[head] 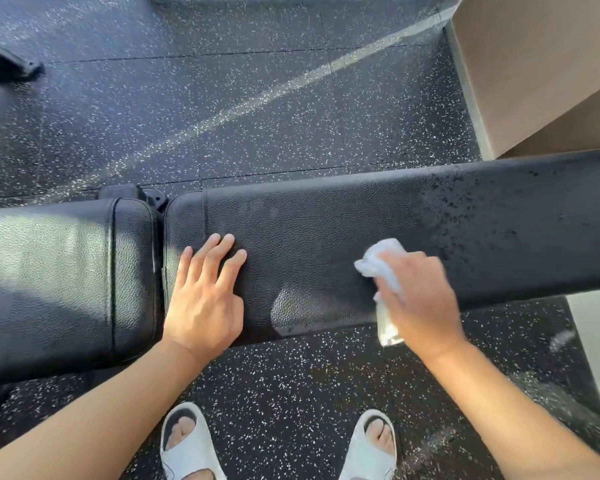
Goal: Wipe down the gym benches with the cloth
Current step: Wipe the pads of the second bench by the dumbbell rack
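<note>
A black padded gym bench runs across the view, with a long back pad (326,220) on the right and a shorter seat pad (56,278) on the left. Dark wet speckles cover the right part of the long pad. My left hand (205,299) rests flat on the long pad near its left end, fingers straight and spread. My right hand (420,299) grips a crumpled white cloth (378,261) and presses it on the pad's middle; a strip of cloth hangs over the near edge.
Black speckled rubber floor (257,98) surrounds the bench. A tan wall (534,64) rises at the upper right. A black piece of equipment (7,64) lies at the far left. My feet in white slides (187,445) stand just before the bench.
</note>
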Demonstrator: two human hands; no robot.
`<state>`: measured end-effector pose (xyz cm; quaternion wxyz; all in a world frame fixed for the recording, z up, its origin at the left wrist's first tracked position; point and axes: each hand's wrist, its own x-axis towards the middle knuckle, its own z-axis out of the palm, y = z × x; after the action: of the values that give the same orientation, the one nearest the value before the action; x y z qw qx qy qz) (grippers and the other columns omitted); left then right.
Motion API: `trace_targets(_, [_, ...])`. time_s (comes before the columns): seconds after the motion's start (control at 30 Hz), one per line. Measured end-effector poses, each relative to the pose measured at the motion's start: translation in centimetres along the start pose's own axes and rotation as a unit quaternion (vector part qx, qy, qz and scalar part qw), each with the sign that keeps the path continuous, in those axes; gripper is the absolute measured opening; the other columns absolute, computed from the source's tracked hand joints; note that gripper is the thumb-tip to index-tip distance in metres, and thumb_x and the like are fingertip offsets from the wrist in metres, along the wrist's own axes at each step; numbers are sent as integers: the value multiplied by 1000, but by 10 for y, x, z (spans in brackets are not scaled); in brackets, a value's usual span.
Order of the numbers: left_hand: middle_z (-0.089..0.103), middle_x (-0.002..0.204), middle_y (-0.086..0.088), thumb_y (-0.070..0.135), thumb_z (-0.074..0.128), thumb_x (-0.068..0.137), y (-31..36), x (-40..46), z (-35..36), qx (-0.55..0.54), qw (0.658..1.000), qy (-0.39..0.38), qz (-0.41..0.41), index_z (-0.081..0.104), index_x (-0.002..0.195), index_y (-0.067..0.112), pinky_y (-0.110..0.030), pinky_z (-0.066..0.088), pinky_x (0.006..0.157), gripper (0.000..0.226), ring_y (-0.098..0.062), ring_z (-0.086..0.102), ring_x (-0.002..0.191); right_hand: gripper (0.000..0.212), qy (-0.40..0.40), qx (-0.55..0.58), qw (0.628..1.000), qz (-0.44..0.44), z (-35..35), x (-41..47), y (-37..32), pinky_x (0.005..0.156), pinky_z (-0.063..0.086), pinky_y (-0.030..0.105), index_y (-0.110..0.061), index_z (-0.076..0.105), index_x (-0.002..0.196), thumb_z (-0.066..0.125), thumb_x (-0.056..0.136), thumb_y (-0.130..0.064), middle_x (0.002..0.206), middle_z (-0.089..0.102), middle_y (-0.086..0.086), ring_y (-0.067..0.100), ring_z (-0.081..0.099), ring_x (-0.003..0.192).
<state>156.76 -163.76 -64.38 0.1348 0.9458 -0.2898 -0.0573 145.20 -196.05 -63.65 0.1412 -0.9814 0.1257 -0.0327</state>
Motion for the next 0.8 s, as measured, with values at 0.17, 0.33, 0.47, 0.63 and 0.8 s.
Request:
trace_targets(0.17, [43,159,-13,20,39,81,0,0,-1,1,1000,0,-3,53,144,9,-61,18,129,66,-36,31,156,32,112,11,980,162,2,-1,12,73,42,45,-13,65,116,49,99,-35,103,51,6,25,38,87])
trace_targets(0.33, [44,159,-13,20,38,81,2,0,-2,-4,1000,-6,-3,53,144,9,-61,19,128,66,-37,31,156,25,47,30,997,60,24,21,-111,69,42,36,-40,66,117,56,98,-28,113,58,-13,16,42,80])
trace_targets(0.47, [44,159,-14,17,37,78,3,0,-2,-6,1000,-3,-8,53,145,8,-62,20,127,69,-37,31,156,31,38,92,995,-31,49,20,-159,66,46,42,-20,64,123,55,95,-30,106,58,2,25,48,84])
trace_targets(0.63, [46,157,-14,17,37,79,0,-1,1,5,1000,5,-2,56,142,8,-63,23,126,66,-37,34,154,29,59,59,993,-82,42,23,-112,62,47,41,-18,65,120,70,93,-27,100,56,2,25,46,80])
trace_targets(0.8, [58,139,-11,22,41,73,3,12,-2,23,999,27,-5,63,122,12,-61,40,112,54,-40,53,133,22,124,15,992,-4,21,53,-25,64,48,42,-12,63,114,74,97,-22,97,50,4,24,42,80])
